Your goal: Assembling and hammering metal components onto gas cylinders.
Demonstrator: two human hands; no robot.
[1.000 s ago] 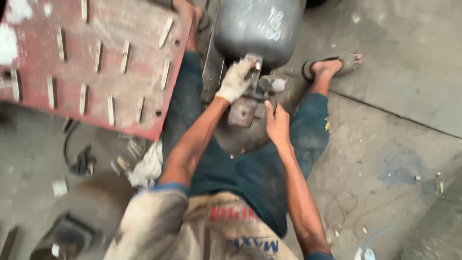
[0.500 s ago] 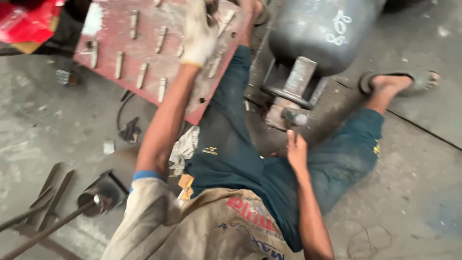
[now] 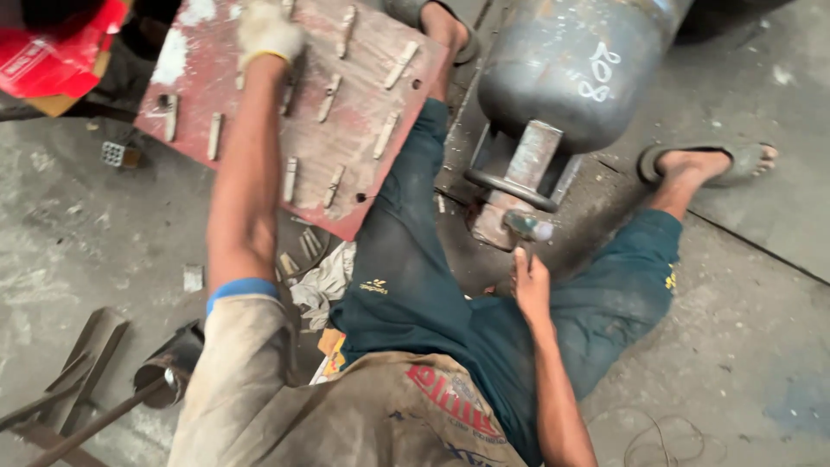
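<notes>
left hand: in a dirty white glove, arm stretched far fwd, resting on the red metal plate near its top edge; fingers curled over sthg small there, can't tell if the grip is clamped on a piece or just pressing down
right hand: bare, low between the legs, grip closed round the handle of a hammer; hammer head points up, just beside the tank's base
red metal plate: tilted slab on the floor, left of the person's left leg, paint worn & scratched, w/ white patch at upper left; few holes near the right edge
metal strips: many short grey pieces laid in rough rows across the plate, apart from each other
gas cylinder: grey steel, lying on its side between the spread legs, white scrawl on the shell
cylinder base: rusty bracket w/ curved bar, faces the right hand
legs: dark teal trousers, sandals on both feet, right foot out to the side on concrete
rag: white cloth crumpled on floor under the plate's lower corner, few loose strips beside it
steel bars: angle pieces & a tube, bottom left, well apart from both hands
red box: top left corner, behind the plate
</notes>
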